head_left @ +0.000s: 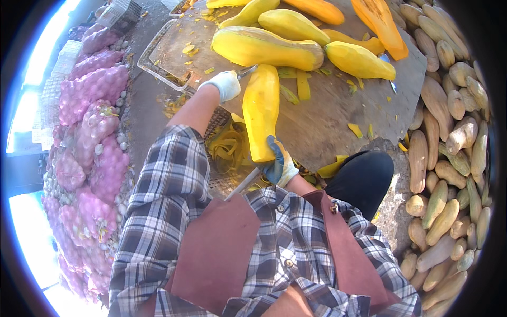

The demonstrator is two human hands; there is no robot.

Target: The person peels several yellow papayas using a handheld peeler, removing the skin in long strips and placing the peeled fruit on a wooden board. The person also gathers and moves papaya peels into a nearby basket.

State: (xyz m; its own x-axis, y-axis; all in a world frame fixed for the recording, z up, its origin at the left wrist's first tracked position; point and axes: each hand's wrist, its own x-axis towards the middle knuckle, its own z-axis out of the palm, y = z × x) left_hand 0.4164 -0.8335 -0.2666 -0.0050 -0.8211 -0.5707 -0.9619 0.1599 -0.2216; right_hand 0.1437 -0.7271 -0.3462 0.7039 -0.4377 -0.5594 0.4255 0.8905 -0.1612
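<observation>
A peeled yellow long-necked squash lies lengthwise before me, its near end over a crate of peel. My right hand, in a blue-and-white coated work glove, grips its near end. My left hand, in a white glove, holds a peeling tool with a metal end, close to the squash's far end. Whether the blade touches the flesh cannot be told. Beyond it a larger yellow squash lies crosswise on a worn wooden board. Strips of peel lie beside the held squash.
Several more yellow squashes and a cut orange half lie on the board's far side. A crate below holds curled peel. Unpeeled squashes are heaped right; pink mesh sacks of bulbs line the left.
</observation>
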